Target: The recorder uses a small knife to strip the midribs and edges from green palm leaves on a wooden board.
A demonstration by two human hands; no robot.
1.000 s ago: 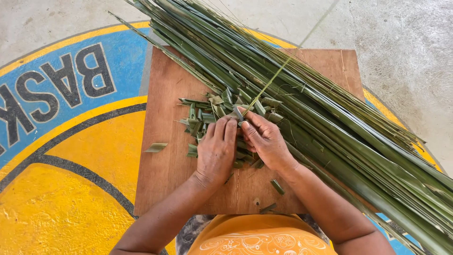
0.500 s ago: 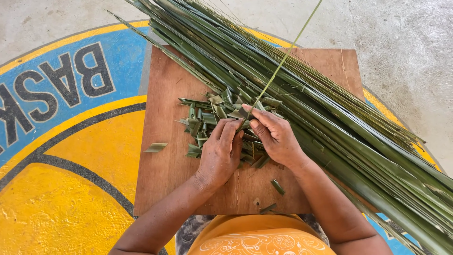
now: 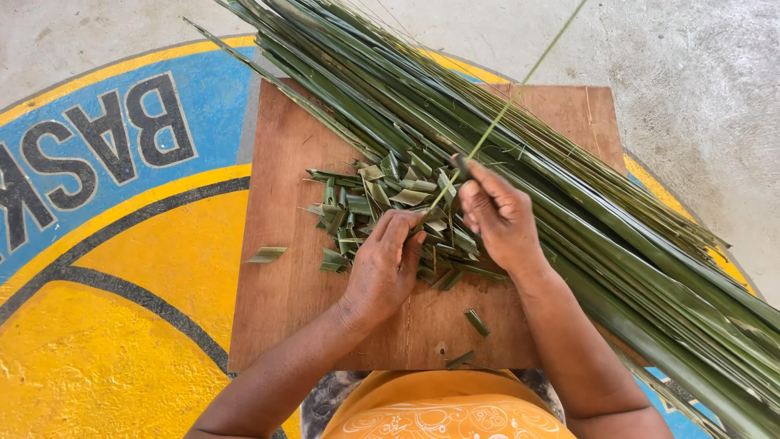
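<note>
Green palm leaf strips, long and narrow, lie in one big bundle (image 3: 569, 203) across a brown wooden board (image 3: 284, 284), the surface, which sits on a painted floor (image 3: 122, 309) of yellow and blue with grey concrete beyond it. Bundle's long axis runs diagonally, from the board's far-left corner down past its near-right corner. Heap of short cut leaf pieces (image 3: 366, 203) sits mid-board, touching the bundle's near-left edge; too many pieces to count. Three stray pieces lie apart from the heap: one (image 3: 266, 254) toward the board's left edge, two (image 3: 478, 322) near its front edge. One thin pale midrib (image 3: 520, 85) rises from the heap, slanting up and away toward the board's far-right corner, out of frame at the top. Right hand (image 3: 500, 215) is pinched closed around the midrib low on its length, above the board's centre, just on the bundle side of the heap. Left hand (image 3: 386, 264) is curled with fingertips (image 3: 406, 221) pressing on the heap at the midrib's base, grip on a leaf piece likely but can't tell for sure. Both hands are just beside each other, not touching; the right one is nearer the bundle, the left one nearer the heap. Orange garment (image 3: 439, 406) shows at the board's front edge
</note>
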